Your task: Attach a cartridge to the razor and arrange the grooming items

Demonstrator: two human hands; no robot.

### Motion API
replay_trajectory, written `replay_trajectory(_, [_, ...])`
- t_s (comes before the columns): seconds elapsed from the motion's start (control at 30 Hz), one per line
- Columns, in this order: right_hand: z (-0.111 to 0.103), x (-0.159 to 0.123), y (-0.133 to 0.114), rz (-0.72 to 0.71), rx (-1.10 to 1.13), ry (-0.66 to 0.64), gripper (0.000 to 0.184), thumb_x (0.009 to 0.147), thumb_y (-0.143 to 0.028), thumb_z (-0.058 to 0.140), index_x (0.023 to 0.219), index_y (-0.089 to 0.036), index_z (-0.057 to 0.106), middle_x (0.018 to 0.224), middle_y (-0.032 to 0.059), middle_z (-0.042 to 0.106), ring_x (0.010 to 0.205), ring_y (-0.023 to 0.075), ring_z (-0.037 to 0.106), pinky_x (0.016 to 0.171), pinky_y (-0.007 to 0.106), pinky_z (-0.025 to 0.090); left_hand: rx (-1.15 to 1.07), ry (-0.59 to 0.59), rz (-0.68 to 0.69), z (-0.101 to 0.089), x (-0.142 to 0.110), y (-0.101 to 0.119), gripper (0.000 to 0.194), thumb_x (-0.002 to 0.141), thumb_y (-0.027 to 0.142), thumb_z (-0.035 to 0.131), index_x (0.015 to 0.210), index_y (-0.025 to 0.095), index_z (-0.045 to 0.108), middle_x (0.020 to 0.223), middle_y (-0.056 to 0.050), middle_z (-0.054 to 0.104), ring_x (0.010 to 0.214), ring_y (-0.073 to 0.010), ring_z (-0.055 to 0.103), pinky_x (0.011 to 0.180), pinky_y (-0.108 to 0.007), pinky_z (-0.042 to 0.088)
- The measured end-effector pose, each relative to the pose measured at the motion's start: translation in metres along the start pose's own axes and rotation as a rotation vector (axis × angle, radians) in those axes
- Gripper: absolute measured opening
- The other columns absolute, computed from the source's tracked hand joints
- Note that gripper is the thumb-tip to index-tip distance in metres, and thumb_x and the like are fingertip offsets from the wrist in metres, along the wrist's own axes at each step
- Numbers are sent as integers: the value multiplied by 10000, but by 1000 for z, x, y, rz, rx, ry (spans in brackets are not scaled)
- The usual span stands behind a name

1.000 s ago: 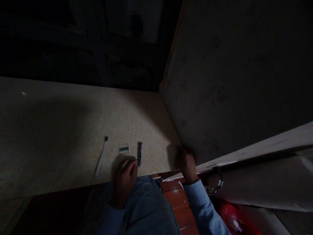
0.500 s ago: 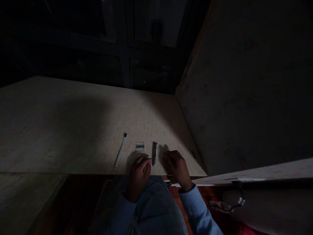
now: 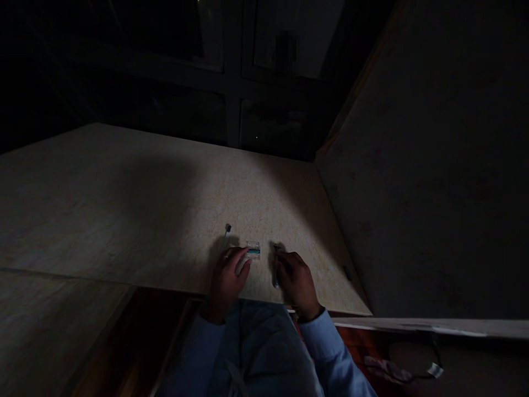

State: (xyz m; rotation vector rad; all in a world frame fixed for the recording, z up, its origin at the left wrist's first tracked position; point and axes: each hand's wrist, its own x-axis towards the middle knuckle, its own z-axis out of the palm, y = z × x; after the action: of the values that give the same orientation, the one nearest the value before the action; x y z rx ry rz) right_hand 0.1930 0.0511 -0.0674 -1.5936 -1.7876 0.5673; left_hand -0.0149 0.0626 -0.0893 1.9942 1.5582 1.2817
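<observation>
My right hand (image 3: 296, 280) is closed on a razor (image 3: 276, 282), fingers around its handle. The razor lies roughly upright in the view, with its head pointing away from me, and my fingers hide part of the handle. To the left, my left hand (image 3: 227, 280) is open, thumb and forefinger apart. Its forefinger tip reaches the left edge of a small clear case (image 3: 253, 255) with a teal strip inside. Beyond that hand shows the dark head of a toothbrush (image 3: 228, 227); most of its pale handle is hidden under the hand.
A small dark object (image 3: 347, 273) lies near the right edge of the pale tabletop (image 3: 173, 220). A wall panel (image 3: 421, 182) rises along the right side. Dark window frames (image 3: 233, 116) stand behind the table. A cable with a white tag (image 3: 435, 370) hangs at lower right.
My right hand has moved left onto the razor and closed on it. My left hand has shifted left and forward to the clear case, covering the toothbrush handle. The view has turned slightly left.
</observation>
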Motion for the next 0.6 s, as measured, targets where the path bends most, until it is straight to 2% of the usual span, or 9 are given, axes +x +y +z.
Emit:
replay_trajectory(0.13, [-2,0,0,-20,17,-11,292,971,-276,534,1186,-185,710,1087,123,705,953,240,696,863,369,557,92,-75,73,9,11,-12,412,885,274,684,1288,216,619,1286,-108,696,1226,-281,624,1038,-440,525])
replay_trajectory(0.37, [-10,11,-14,-54,40,-22,290,973,-253,545,1195,-192,720,1068,121,702,947,251,691,860,380,566,185,-122,68,20,5,-17,458,919,309,650,1355,200,566,1326,-129,680,1244,-316,602,1044,-481,513])
replay_trajectory(0.5, [-11,27,-30,-114,8,-145,268,982,-210,548,1165,-197,744,1055,104,714,954,227,694,862,336,548,208,-140,62,17,3,-13,458,935,327,627,1364,178,564,1290,-141,695,1236,-316,598,1026,-473,514])
replay_trajectory(0.6, [-9,41,-42,-163,-122,-289,270,985,-195,570,1178,-238,754,1043,86,727,927,208,695,839,302,524,204,-145,69,15,4,-11,451,948,340,606,1370,187,561,1306,-131,686,1232,-312,591,1027,-475,506])
